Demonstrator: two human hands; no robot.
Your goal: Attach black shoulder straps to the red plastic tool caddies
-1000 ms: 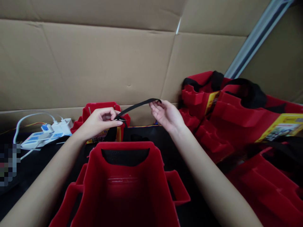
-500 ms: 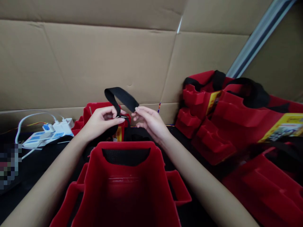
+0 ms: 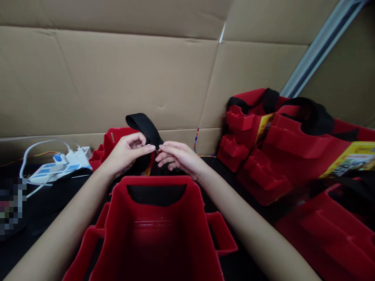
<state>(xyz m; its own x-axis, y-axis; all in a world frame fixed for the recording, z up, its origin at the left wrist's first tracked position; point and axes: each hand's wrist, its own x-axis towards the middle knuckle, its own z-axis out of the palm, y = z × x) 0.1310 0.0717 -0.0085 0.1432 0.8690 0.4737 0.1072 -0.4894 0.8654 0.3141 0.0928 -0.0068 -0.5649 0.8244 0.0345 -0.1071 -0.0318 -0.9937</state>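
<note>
A black webbing strap [image 3: 144,124] loops up above the fingers of both hands. My left hand [image 3: 127,153] is closed, pinching a small metal buckle [image 3: 150,145] between thumb and fingers. Beside it, my right hand [image 3: 182,157] pinches the strap's end close to the buckle, its other fingers curled loosely. Whether the end passes through the buckle is hidden by the fingertips. Just below the hands stands an open red plastic box [image 3: 159,180] with side pockets and a slot in its far wall, black material showing in the slot.
Several red boxes [image 3: 304,136] with black straps and yellow labels stand at the right. Another red box [image 3: 117,134] sits behind my left hand. A white power strip [image 3: 55,169] with plugs and cables lies at the left. A cardboard wall [image 3: 131,78] rises behind.
My right hand has moved left and slightly down, bringing the strap's end to the buckle. The strap loop has become smaller and narrower. My left hand has stayed nearly still.
</note>
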